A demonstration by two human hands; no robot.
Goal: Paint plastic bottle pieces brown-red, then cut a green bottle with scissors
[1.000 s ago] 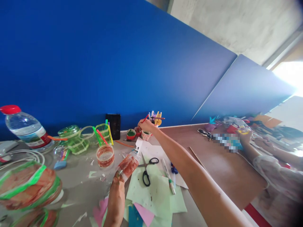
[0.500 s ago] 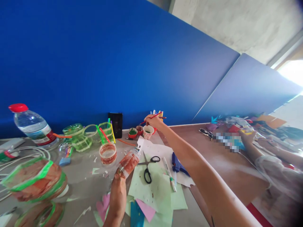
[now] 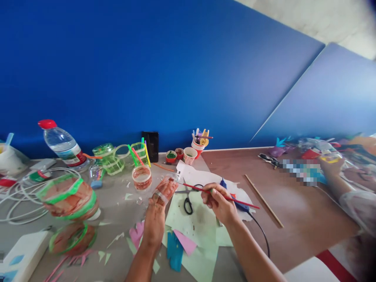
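Observation:
A clear plastic cup, smeared with reddish-brown paint, lies tilted in my left hand, whose fingers are wrapped round its lower end. My right hand is closed in a pinch on a thin red paintbrush. The brush tip meets or nearly meets the cup's upper end. Beneath the brush are black-handled scissors, partly covered, on pale green paper. Beside the painted cup stands a round clear tub with brown paint on it. Small paint cups sit at the back.
A blue glue gun with its cord lies behind my right hand, near a wooden stick. Left are a water bottle, white cables and a brown-and-green painted container. Another person's hand is at far right.
My right hand has come back from the paint cups with the red paintbrush, down to the cup in my left hand. The view has shifted slightly, showing the wooden stick.

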